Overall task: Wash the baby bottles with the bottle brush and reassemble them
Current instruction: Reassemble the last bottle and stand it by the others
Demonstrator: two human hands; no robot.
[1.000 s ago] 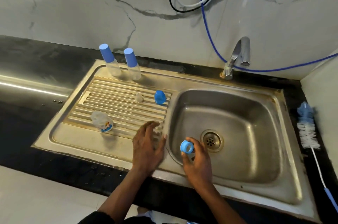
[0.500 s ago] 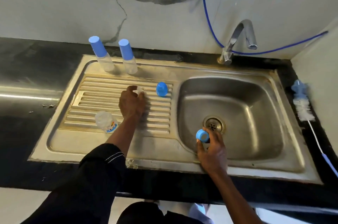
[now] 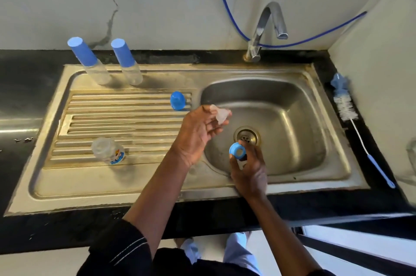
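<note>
My left hand [image 3: 198,133] pinches a clear silicone teat [image 3: 221,114] over the left side of the sink basin [image 3: 292,118]. Just below it, my right hand [image 3: 248,169] grips a blue screw ring [image 3: 236,151] above the drain. An open clear bottle [image 3: 109,150] with a printed label stands on the ribbed drainboard [image 3: 112,118]. A loose blue cap [image 3: 177,100] stands at the drainboard's right end. Two capped bottles [image 3: 86,59] [image 3: 127,60] stand at the back of the drainboard. The bottle brush [image 3: 351,118] lies on the counter to the right of the sink.
The tap [image 3: 267,28] arches over the basin's back edge, with a blue hose [image 3: 227,12] looping along the marble wall. Black counter [image 3: 27,86] surrounds the steel sink unit. A side wall closes the right end.
My left hand picked the teat off the drainboard and carried it right, over the basin near the ring. The right hand kept holding the ring above the drain.
</note>
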